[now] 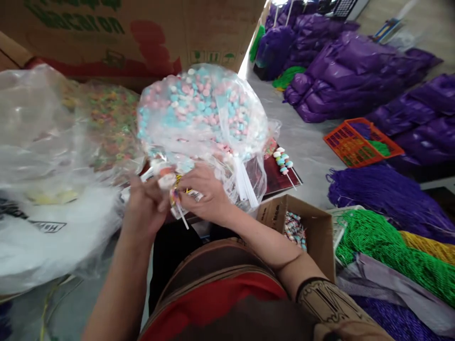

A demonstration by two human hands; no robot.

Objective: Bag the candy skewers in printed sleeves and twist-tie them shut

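In front of my body is a candy skewer (166,179), with pale and orange sweets above a colourful piece and a white stick slanting down. My left hand (147,201) is closed around its left side, slightly blurred. From the right, the fingertips of my right hand (206,192) pinch it just above the bare stick. Behind my hands sits a large clear bag of pink, blue and white candies (202,102). White sticks (245,184) lie in clear plastic beside my right wrist. Two finished-looking candy skewers (282,161) rest on a dark red surface to the right.
A bag of coloured ring candies (113,123) and white plastic bags (53,227) lie left. A big carton (142,38) stands behind. An open cardboard box (318,237) holds wrapped sweets. Further right are an orange basket (350,142), purple packs (355,76) and green strands (394,251).
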